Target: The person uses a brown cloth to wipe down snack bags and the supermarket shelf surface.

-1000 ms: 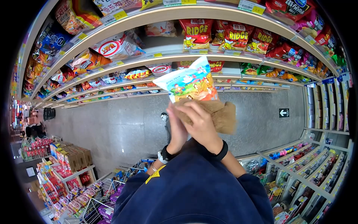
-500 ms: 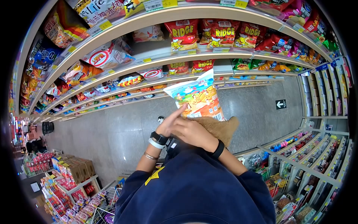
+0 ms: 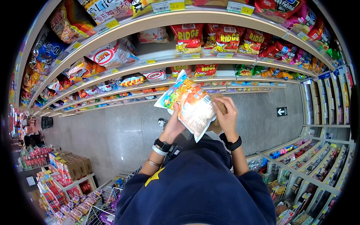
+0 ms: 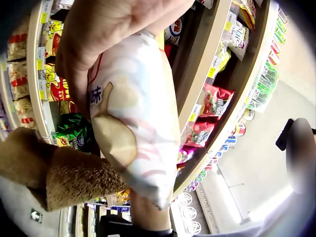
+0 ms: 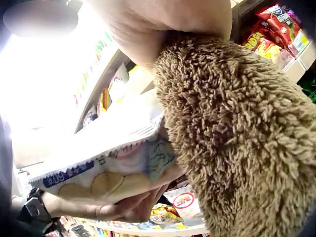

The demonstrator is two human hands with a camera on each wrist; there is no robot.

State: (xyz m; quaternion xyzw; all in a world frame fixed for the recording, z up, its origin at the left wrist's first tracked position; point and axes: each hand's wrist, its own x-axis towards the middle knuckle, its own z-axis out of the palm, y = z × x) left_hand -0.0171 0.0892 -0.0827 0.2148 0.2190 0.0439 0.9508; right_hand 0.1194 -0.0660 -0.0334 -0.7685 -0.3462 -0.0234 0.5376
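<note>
A white snack bag [image 3: 193, 108] with a colourful picture, small print and a barcode is held tilted in front of the body. My left hand [image 3: 173, 125] grips its left edge, thumb on the printed face, the other fingers behind it. At the bag's right edge, my right hand [image 3: 228, 115] holds a fluffy brown cloth [image 5: 237, 128] with its fingers bent over it. Most of the cloth is hidden behind the bag in the head view. In the left wrist view, the cloth [image 4: 81, 180] hangs beside the bag's other face [image 4: 138, 113].
Shelves ahead carry rows of snack bags, among them red RIDGE bags [image 3: 187, 39]. A grey floor [image 3: 123, 129] runs below, with an arrow sign [image 3: 282, 111]. Racks of packets [image 3: 315, 161] stand at the right. Cartons [image 3: 73, 165] and a wire cart [image 3: 101, 208] are at the left.
The snack bag has turned and come closer to the body, showing its barcode side. My left hand has taken hold of its left edge. My right hand has moved right with the brown cloth.
</note>
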